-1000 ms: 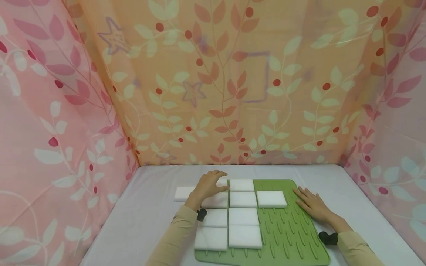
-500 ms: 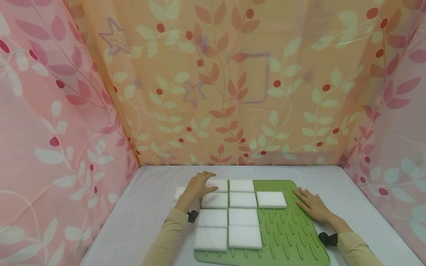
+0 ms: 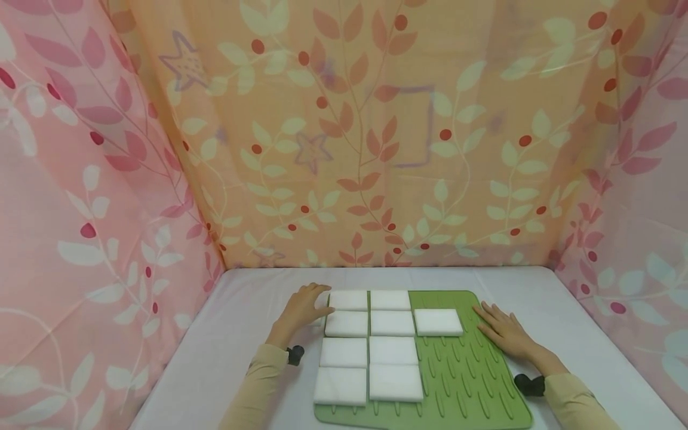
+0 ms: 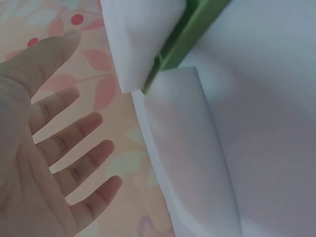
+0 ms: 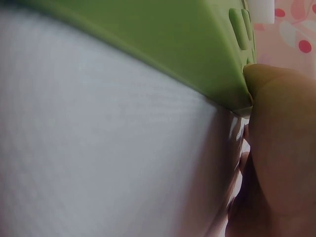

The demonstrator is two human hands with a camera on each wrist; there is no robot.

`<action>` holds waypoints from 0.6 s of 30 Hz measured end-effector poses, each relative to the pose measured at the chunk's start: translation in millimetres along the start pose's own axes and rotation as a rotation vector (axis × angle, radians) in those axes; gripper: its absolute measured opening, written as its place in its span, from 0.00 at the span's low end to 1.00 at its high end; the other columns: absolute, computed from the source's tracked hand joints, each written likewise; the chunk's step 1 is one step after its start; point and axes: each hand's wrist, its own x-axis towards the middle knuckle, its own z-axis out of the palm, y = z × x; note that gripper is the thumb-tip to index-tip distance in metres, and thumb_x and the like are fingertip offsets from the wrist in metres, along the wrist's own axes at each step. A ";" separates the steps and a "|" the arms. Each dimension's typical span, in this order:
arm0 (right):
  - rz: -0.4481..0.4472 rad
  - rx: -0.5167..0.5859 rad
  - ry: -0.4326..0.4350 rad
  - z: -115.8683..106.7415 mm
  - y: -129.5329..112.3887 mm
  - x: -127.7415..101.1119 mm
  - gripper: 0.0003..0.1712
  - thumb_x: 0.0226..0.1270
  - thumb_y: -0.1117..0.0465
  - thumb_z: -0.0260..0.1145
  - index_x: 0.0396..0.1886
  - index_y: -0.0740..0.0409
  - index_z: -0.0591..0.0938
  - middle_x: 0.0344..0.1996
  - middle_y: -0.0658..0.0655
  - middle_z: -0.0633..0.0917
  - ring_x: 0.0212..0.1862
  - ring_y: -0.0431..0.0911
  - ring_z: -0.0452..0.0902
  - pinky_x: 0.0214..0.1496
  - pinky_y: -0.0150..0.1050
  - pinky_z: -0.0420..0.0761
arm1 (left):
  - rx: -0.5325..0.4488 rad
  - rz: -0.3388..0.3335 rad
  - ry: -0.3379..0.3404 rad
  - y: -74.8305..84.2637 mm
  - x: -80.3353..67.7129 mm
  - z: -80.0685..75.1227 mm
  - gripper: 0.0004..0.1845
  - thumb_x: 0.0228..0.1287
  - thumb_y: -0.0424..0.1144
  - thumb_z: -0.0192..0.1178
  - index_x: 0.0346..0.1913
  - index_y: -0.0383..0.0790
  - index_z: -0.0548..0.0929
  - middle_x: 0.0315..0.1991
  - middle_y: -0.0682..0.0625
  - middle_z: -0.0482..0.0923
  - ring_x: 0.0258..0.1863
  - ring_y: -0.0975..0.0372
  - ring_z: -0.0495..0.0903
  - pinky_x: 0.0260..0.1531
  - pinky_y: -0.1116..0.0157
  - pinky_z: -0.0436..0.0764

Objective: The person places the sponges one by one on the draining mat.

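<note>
A green ridged mat [image 3: 467,382] lies on the table, bearing several flat white rectangular blocks, perhaps foam sponges, in two columns. One white block [image 3: 438,322] sits alone right of them. My left hand [image 3: 300,307] is at the mat's far left corner, its thumb tip by a corner white block [image 3: 348,300]. In the left wrist view the left hand [image 4: 44,163] has spread fingers and holds nothing. Another white block [image 4: 182,128] lies off the mat, mostly hidden behind this hand in the head view. My right hand [image 3: 505,331] rests flat along the mat's right edge, thumb touching it.
White cloth covers the table [image 3: 226,322]. Patterned curtains hang behind it [image 3: 365,149] and on both sides. Each wrist carries a small black device, the left one [image 3: 295,355] over the cloth and the right one [image 3: 530,385] beside the mat.
My left hand has moved left from above the far left blocks to beside the mat, uncovering those blocks and covering the loose one. The right hand stays put.
</note>
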 end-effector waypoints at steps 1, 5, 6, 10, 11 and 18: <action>0.000 0.000 0.001 -0.1 0.1 0.1 0.30 0.70 0.51 0.52 0.67 0.61 0.64 0.66 0.71 0.60 0.66 0.71 0.50 0.60 0.71 0.43 | 0.002 -0.002 -0.001 -1.6 -1.3 -0.2 0.31 0.54 0.56 0.63 0.60 0.47 0.73 0.55 0.45 0.74 0.51 0.47 0.72 0.47 0.46 0.72; 0.001 0.005 0.002 0.0 0.4 0.1 0.30 0.70 0.51 0.52 0.67 0.60 0.64 0.66 0.71 0.60 0.66 0.71 0.50 0.60 0.71 0.43 | 0.009 -0.007 -0.019 -7.3 -6.1 -1.5 0.31 0.54 0.54 0.64 0.60 0.46 0.73 0.55 0.43 0.74 0.51 0.46 0.72 0.46 0.45 0.72; 0.002 0.004 0.001 0.3 0.5 0.1 0.30 0.71 0.51 0.52 0.67 0.60 0.64 0.67 0.71 0.60 0.66 0.71 0.50 0.60 0.71 0.43 | 0.012 -0.005 -0.025 -8.4 -7.3 -2.2 0.32 0.53 0.54 0.64 0.60 0.45 0.73 0.55 0.43 0.73 0.51 0.45 0.72 0.46 0.44 0.72; 0.004 0.000 0.001 1.2 0.9 -0.3 0.30 0.71 0.51 0.52 0.68 0.60 0.64 0.67 0.71 0.60 0.66 0.71 0.50 0.60 0.71 0.43 | 0.021 0.000 -0.040 -14.0 -10.7 -3.5 0.33 0.50 0.52 0.68 0.59 0.44 0.74 0.54 0.41 0.73 0.52 0.44 0.72 0.44 0.43 0.72; 0.003 -0.001 0.001 1.4 0.8 -0.5 0.30 0.71 0.51 0.52 0.67 0.60 0.64 0.67 0.71 0.60 0.66 0.71 0.50 0.60 0.71 0.43 | 0.025 0.000 -0.043 -15.7 -11.2 -3.6 0.34 0.49 0.52 0.68 0.59 0.43 0.74 0.54 0.41 0.73 0.52 0.44 0.72 0.44 0.43 0.72; -0.001 -0.004 0.004 1.0 0.1 -0.7 0.30 0.70 0.51 0.52 0.67 0.61 0.64 0.66 0.71 0.60 0.66 0.71 0.50 0.60 0.71 0.43 | 0.030 -0.022 -0.073 -28.3 -14.0 -2.2 0.36 0.44 0.51 0.71 0.59 0.43 0.74 0.55 0.42 0.73 0.53 0.44 0.71 0.46 0.43 0.72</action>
